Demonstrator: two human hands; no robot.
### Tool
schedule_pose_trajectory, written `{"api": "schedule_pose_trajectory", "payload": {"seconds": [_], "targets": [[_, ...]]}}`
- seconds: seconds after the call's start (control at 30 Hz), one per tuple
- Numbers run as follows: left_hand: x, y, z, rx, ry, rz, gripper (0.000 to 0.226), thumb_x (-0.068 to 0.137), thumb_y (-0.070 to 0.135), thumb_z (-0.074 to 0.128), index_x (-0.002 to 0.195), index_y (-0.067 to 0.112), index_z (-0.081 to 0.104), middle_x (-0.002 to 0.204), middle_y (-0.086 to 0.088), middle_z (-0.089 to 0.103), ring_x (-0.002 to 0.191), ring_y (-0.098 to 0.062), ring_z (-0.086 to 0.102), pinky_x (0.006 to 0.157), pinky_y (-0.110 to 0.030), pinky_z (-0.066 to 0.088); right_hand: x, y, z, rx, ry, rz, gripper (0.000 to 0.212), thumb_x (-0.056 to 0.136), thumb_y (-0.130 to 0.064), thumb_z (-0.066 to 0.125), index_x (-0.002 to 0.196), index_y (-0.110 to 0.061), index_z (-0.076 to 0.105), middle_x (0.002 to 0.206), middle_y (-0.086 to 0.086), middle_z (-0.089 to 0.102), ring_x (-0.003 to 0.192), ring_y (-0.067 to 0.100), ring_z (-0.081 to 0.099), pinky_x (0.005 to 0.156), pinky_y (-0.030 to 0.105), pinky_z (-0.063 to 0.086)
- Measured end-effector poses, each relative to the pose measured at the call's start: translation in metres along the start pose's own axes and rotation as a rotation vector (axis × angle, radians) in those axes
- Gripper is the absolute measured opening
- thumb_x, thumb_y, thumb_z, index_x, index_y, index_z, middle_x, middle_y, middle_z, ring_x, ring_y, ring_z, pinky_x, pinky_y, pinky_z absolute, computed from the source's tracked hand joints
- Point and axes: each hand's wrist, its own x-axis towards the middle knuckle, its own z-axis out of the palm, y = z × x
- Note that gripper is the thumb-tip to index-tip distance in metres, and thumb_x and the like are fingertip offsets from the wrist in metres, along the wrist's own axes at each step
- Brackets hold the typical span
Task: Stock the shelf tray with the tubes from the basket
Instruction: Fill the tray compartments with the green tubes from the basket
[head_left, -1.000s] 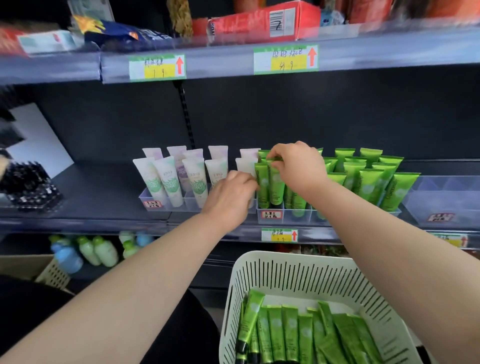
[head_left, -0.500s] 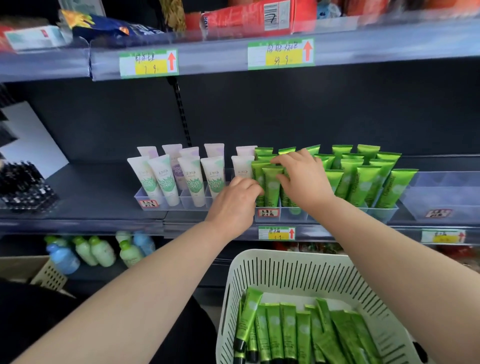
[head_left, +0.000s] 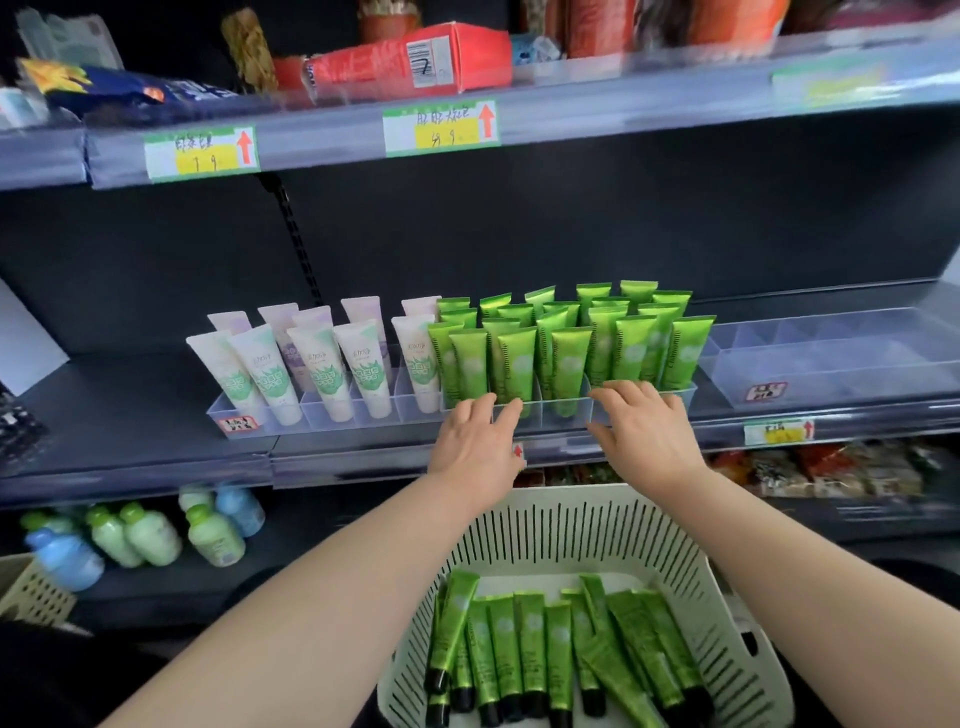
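Green tubes (head_left: 569, 358) stand just beyond hands (head_left: 475, 441).

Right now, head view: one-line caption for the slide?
Left hand and right hand touch the clear plastic shelf tray of upright green tubes; more lie in the white slotted basket.

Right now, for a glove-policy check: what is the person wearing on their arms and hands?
Nothing visible: the left hand and right hand are bare, without gloves, rings or watch, and both forearms are uncovered, no sleeves in view.
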Motion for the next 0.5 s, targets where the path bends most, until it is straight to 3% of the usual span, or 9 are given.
{"api": "schedule_pose_trajectory", "payload": {"seconds": [0.23, 0.5], "targets": [[0.006, 0.017, 0.007, 0.042, -0.122, -0.115, 0.075, 0.095, 0.056, 0.039, 0.153, 0.028, 0.000, 0.160, -0.012, 0.002, 0.145, -0.036, 0.000, 0.118, -0.048, 0.006, -0.006, 0.020, 0.014, -0.013, -0.151, 0.074, 0.067, 0.095, -0.055, 0.033, 0.151, -0.021, 0.014, 0.157, 0.001, 0.018, 0.144, 0.018, 0.013, 0.111, 0.043, 0.023], [0.013, 0.024, 0.015, 0.061, -0.166, -0.146, 0.082, 0.093, 0.062, 0.036, 0.152, 0.025, -0.007, 0.160, -0.014, -0.008, 0.145, -0.038, -0.010, 0.118, -0.050, 0.000, -0.008, 0.023, 0.019, 0.013, -0.157, 0.081, 0.069, 0.095, -0.056, 0.032, 0.152, -0.022, 0.011, 0.158, 0.000, 0.014, 0.146, 0.017, 0.007, 0.115, 0.045, 0.019]]}}
